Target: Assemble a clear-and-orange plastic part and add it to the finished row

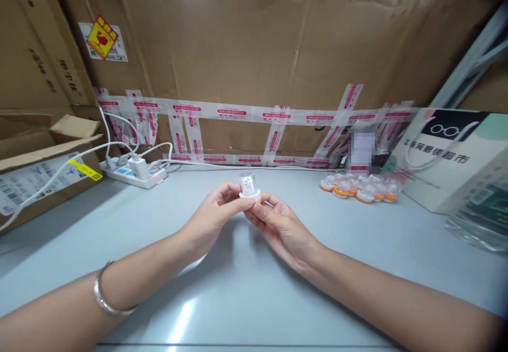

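Note:
Between both hands, above the middle of the table [238, 309], is a small clear plastic container [248, 185] with a white collar and an orange base. It stands roughly upright, its clear dome on top. My left hand [222, 206] grips it from the left, thumb along the white collar. My right hand [278, 219] pinches the orange base from the right and below. White parts show through the dome, too small to name. Several similar clear pieces with white and orange bases [361, 188] are grouped at the back right of the table.
At the left, a white power strip [137, 174] with plugs and cables lies beside an open cardboard box [47, 167]. A paper bag [440, 161] and a clear plastic container [482, 225] stand at the right. A large taped carton [246, 66] forms the back.

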Available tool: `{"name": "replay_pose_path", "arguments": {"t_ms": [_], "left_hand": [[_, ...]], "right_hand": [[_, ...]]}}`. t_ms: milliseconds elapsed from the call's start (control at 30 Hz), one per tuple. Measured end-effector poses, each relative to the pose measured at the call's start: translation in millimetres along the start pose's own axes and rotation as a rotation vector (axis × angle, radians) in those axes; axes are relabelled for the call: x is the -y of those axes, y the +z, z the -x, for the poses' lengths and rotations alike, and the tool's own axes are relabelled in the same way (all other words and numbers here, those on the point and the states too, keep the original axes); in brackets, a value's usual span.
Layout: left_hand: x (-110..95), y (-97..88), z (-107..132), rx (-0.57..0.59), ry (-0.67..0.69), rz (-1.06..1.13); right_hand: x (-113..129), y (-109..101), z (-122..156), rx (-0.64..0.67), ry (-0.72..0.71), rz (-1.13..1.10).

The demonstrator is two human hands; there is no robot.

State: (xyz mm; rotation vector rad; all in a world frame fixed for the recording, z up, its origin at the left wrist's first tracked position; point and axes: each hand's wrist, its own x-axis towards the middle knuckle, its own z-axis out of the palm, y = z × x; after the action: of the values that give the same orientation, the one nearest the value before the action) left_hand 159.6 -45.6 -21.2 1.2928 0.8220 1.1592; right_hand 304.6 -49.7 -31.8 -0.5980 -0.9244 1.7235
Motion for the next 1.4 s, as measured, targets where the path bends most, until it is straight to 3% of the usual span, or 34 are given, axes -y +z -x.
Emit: {"name": "replay_pose_path", "arguments": {"t_ms": [533,633,733,867,1000,1133,1233,1333,1400], "left_hand": [[-2,-3.2,-2,0.014,-0.001,-0.028],[-2,-6.5,-4,0.002,0.024,-0.124],[2,-11.0,-7,-0.051,0.101,-0.359],[12,-16.2,-11,-0.023,0.247,-0.611],[19,-19.9,-11,0.043,0.299,-0.724],[18,-23.2,-10,0.028,0.307,-0.803],[19,-24.7,-10,0.049,0.306,-0.888],[21,-24.5,-10,0.084,0.304,-0.930],[23,-23.5,-10,0.107,0.292,-0.937]], "right_hand": [[1,0,1,-0.020,0.006,0.010],[4,-2,-1,-0.011,0.043,-0.005],[7,-6,-4,-0.005,0.080,0.012],[6,-16,-9,-0.019,0.084,0.259],[7,-30,-19,-0.136,-0.015,0.662],[33,-48,-36,-0.236,-0.090,0.964],[66,-69,-39,-0.303,-0.133,1.027],[97,-101,-23,-0.401,-0.188,1.094],[111,-127,-3,-0.586,-0.212,1.241]]}}
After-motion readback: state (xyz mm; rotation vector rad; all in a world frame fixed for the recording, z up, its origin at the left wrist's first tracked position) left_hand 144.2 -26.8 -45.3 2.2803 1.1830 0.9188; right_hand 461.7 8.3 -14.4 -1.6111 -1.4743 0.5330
